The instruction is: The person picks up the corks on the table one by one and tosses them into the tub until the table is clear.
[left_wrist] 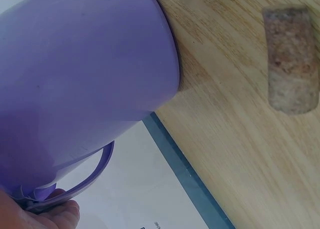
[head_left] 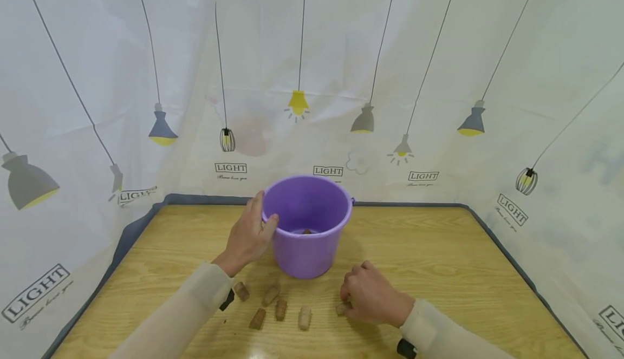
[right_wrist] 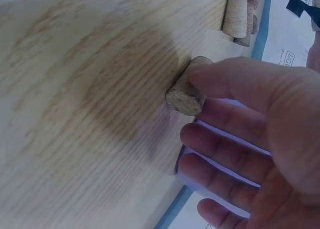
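A purple plastic bucket stands upright on the wooden table. My left hand grips its left rim, the thumb over the edge. In the left wrist view, the fingers show beside the bucket's handle. To the right of the bucket, my right hand pinches a cork between thumb and forefinger, low at the tabletop; the other fingers are loosely bent. A small brown piece shows inside the bucket, mostly hidden by the rim. Several more corks lie in front of the bucket.
The wooden table is bordered by a dark blue edge. White cloth walls printed with hanging lamps rise at the back and both sides. One cork lies close to the left sleeve.
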A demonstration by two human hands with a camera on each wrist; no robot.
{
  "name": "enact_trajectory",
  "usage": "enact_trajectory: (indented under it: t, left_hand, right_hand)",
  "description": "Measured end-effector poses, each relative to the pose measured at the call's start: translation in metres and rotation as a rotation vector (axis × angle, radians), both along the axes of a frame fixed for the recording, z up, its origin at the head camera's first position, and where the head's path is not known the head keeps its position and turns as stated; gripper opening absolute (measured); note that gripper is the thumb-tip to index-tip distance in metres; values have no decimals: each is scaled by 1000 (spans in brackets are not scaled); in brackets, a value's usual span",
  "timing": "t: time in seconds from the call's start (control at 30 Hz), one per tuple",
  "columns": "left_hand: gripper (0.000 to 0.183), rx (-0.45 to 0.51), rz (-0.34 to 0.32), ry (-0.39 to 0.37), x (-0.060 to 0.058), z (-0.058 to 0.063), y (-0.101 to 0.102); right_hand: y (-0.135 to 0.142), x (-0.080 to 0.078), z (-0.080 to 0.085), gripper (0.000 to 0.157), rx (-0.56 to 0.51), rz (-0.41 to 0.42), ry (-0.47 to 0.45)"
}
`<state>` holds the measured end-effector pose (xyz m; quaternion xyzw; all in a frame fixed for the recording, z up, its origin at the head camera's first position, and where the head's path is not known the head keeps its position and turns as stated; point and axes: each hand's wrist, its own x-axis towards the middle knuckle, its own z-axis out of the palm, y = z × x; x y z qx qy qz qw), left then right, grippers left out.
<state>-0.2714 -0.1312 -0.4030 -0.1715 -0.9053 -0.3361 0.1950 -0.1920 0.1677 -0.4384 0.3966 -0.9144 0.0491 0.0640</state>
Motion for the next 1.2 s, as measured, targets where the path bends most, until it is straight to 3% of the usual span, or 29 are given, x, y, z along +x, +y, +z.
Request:
enact_trajectory:
  t: [0.33, 0.7, 1.03, 1.2]
  left_hand:
    - [74, -1, 5, 4, -1, 0, 0]
    - [73, -1, 4, 4, -1, -1, 0]
    - [73, 2, 5, 4, -1, 0, 0]
    - [73, -1, 3, -1, -1, -1, 0]
  right_hand:
    - [0, 0, -5, 21, 23, 4, 36]
    - [0, 1, -3, 16, 4, -7, 33]
    - [1, 2, 3, 14, -141, 20, 75]
    - [3, 2, 7, 11, -213, 3, 52]
